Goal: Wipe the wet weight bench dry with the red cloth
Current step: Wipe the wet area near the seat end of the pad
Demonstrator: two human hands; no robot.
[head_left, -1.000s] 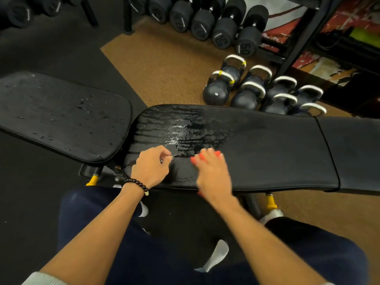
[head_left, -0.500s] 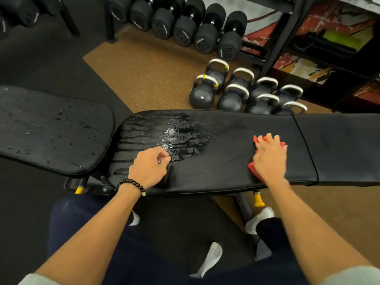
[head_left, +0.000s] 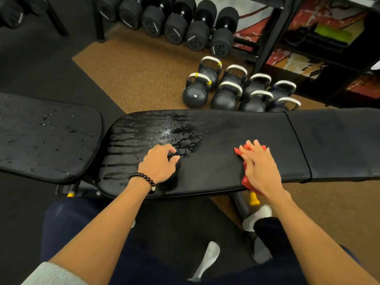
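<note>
My left hand [head_left: 159, 164] rests loosely curled on the weight bench [head_left: 216, 140], holding nothing, at about 11 o'clock from me. At 1 o'clock my right hand [head_left: 260, 167] presses flat, fingers straight, on the red cloth [head_left: 245, 179]. Wet streaks [head_left: 144, 132] glisten at 11 o'clock. Kettlebells [head_left: 224, 97] stand beyond at 12.

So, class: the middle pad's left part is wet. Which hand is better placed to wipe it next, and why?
The right hand: it already presses the red cloth flat on the bench pad. The left hand rests by the wet patch, loosely curled, without cloth.
</note>
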